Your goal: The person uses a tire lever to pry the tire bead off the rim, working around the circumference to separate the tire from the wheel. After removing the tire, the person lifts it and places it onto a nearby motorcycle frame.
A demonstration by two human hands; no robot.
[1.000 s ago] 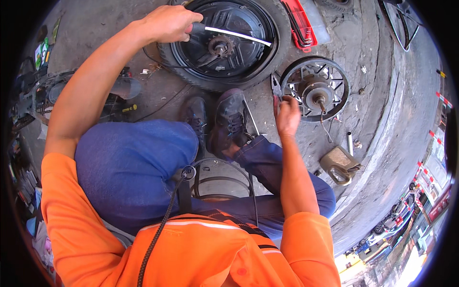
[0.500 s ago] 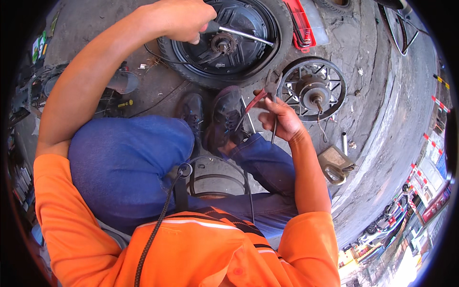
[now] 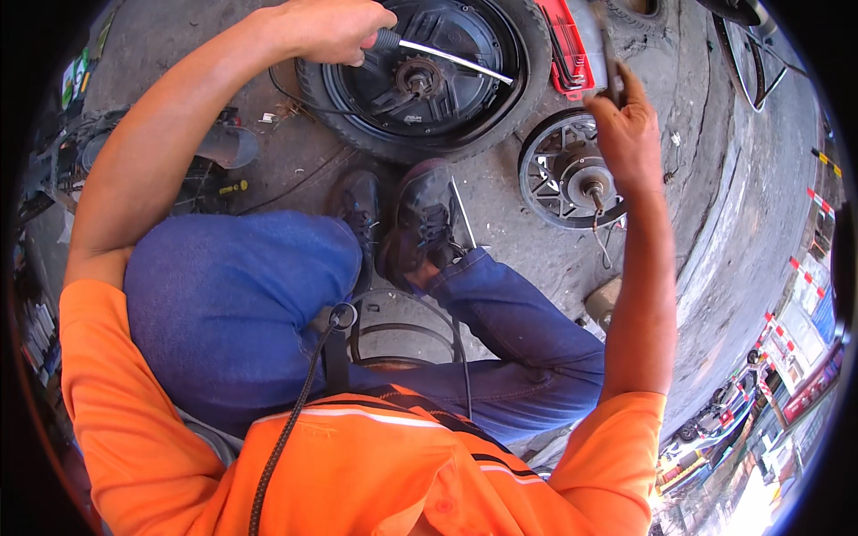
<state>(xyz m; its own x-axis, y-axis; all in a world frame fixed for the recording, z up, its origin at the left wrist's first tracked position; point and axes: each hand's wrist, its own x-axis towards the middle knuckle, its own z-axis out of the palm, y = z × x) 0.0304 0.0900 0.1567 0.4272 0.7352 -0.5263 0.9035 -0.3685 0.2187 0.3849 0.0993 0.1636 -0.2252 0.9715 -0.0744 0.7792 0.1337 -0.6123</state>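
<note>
My left hand [image 3: 335,31] is closed around the dark handle of a screwdriver [image 3: 456,61]. Its long metal shaft slants across a black hub-motor wheel [image 3: 375,62], and the tip meets the far right inner edge, by the rim and tyre. My right hand [image 3: 626,134] is raised to the right, fingers wrapped round a tool. Motion smears this tool; it seems to be the pliers [image 3: 609,58] that showed clearly a moment earlier. Below the right hand lies a smaller spoked wheel [image 3: 545,183], partly covered by the wrist.
A red case of hex keys [image 3: 565,54] lies right of the big wheel. Between the shoes [image 3: 420,219] and the spoked wheel is a thin metal rod [image 3: 465,213]. A yellow-handled tool [image 3: 234,188] lies at left. A rim [image 3: 746,62] stands at the far right.
My right hand has swung up and to the right with the pliers, from beside my shoe to above the spoked wheel. My left hand and the screwdriver have barely moved.
</note>
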